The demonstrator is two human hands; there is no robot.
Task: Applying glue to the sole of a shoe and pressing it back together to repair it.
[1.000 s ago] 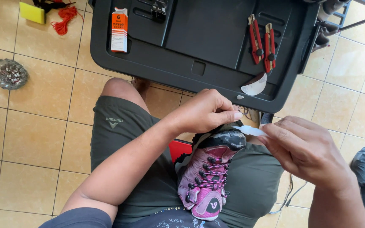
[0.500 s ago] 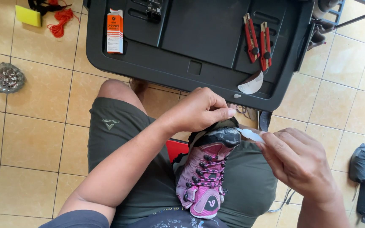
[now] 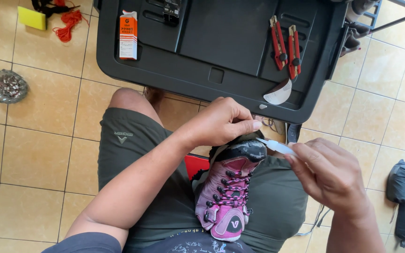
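On lap, left hand [image 3: 219, 122] gripping shoe [image 3: 228, 187]

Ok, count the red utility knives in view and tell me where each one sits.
2. Both lie side by side on the black tray, toward its right end: the left knife, the right knife. More may be hidden off frame.

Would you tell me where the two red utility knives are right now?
In the head view, the two red utility knives lie side by side on the right part of the black tray, just above a white curved scrap and beyond the pink shoe.
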